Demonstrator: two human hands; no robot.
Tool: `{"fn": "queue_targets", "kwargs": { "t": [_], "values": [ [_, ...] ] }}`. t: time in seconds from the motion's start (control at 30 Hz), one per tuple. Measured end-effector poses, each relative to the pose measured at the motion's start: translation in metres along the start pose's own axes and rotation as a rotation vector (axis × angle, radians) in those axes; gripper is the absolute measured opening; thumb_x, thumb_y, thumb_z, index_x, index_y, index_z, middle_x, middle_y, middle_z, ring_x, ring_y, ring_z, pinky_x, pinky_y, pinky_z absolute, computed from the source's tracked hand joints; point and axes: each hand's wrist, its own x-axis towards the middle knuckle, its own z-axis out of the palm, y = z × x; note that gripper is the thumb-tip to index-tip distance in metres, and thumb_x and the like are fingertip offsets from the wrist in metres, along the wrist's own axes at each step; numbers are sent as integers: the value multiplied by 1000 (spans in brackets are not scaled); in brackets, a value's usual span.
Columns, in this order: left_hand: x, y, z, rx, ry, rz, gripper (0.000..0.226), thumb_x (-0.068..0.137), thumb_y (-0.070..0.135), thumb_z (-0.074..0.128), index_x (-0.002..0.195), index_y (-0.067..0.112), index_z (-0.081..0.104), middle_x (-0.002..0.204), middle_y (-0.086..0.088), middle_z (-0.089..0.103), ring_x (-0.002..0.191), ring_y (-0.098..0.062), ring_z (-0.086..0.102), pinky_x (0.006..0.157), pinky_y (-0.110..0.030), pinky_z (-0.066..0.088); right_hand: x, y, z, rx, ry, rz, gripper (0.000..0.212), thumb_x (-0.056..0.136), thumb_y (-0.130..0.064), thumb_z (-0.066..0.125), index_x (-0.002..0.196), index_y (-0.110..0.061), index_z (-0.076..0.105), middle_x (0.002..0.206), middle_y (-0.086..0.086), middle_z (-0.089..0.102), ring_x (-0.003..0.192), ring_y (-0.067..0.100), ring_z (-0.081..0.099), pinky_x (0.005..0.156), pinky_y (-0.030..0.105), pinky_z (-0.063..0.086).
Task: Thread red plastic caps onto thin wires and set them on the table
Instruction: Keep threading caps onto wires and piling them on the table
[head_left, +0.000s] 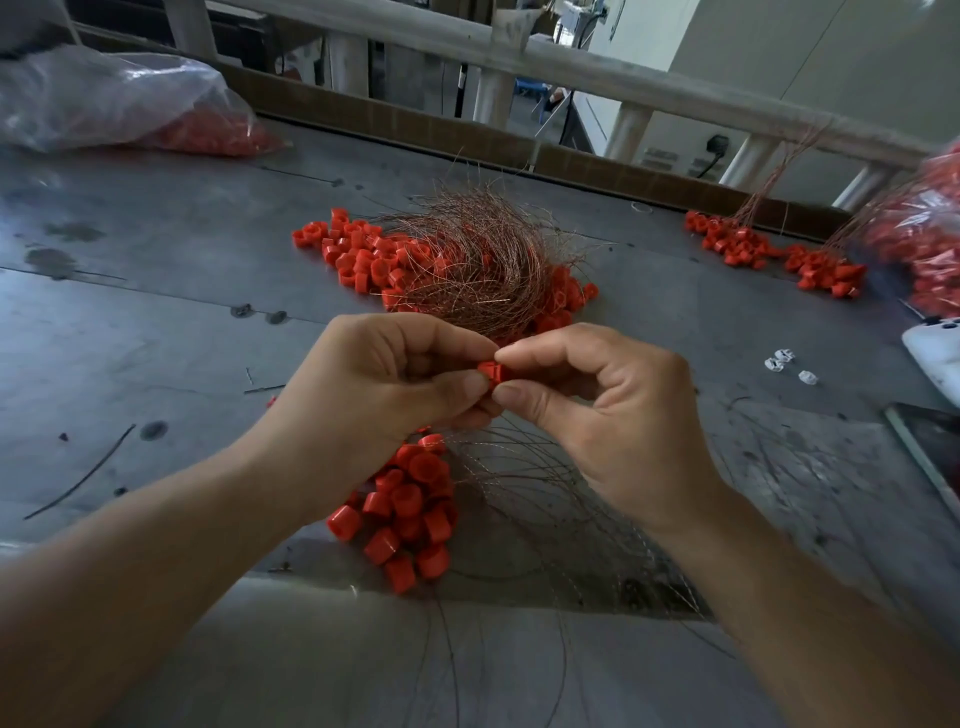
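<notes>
The left hand (395, 374) has its fingers curled and pinches one red cap (491, 371) between thumb and forefinger. The right hand (597, 410) meets it from the 3 o'clock side, its thumb and forefinger closed on the same cap and its other fingers loosely bent. The cap is held in the air above the table (156, 312), about the middle of the view. It is small, bright orange-red plastic, and mostly covered by the fingertips. Whether a wire passes through it cannot be told.

Below the left hand, at 6 o'clock, hangs a bunch of caps (410, 509): short round cups with smooth sides and flat closed ends, crowded against each other. Thin coppery wires (545, 493) fan out from the bunch toward 5 o'clock, curving over the table's near edge.

Beyond the hands, at 12 o'clock, a pile of caps (353, 254) lies on the grey, stained table under a bushy tangle of wire (478, 260); some of these caps show an open end with a ribbed inside. At 2 o'clock lies a second heap of caps (753, 249) with wires rising from it. A clear plastic bag (104, 98) holding more red caps lies at 10 o'clock, and another bag (924, 234) sits at the 3 o'clock edge. A few small white pieces (782, 361) lie at 3 o'clock.
</notes>
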Motion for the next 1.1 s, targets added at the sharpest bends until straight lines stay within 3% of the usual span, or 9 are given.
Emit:
{"fn": "queue_targets", "kwargs": {
  "t": [0.3,0.5,0.67,0.77,0.9,1.1],
  "values": [
    [-2,0,1,55,-17,9,23,60,10,60,82,13,67,68,-7,72,61,-13,69,56,-14,52,-1,2,2,45,10,15,21,70,-14,72,90,-18,67,79,-11,66,73,3,66,66,15,52],
    [-3,0,0,87,-29,26,19,58,11,62,76,15,68,67,-4,72,60,-11,69,55,-14,52,-4,2,4,-2,36,-5,19,68,-17,73,85,-9,71,78,-4,68,72,6,66,65,18,54],
    [-4,-1,-5,107,-52,25,20,57,14,64,74,19,74,72,-6,73,64,-16,70,58,-17,54,-5,3,5,-102,49,-128,18,65,-13,74,80,-4,71,77,-7,64,75,8,64,65,16,53],
    [-4,-2,-6,147,-78,27,27,57,16,65,82,23,72,75,-6,73,69,-20,71,64,-21,56,-5,4,3,-183,27,-218,17,64,-12,75,76,-1,71,71,2,67,71,10,61,63,14,50],
    [-3,-2,-6,183,-80,27,23,56,17,66,77,21,74,74,-5,73,67,-19,71,62,-20,55,-5,5,3,-236,7,-264,16,62,-11,77,73,0,71,67,8,68,62,10,61,58,17,50],
    [-3,-1,-8,55,-109,-33,29,49,22,69,77,23,75,72,-8,73,64,-17,70,58,-16,53,-1,4,-1,-131,-44,-229,21,64,-12,76,81,0,72,75,3,69,72,9,63,65,15,51]
  ]
}}
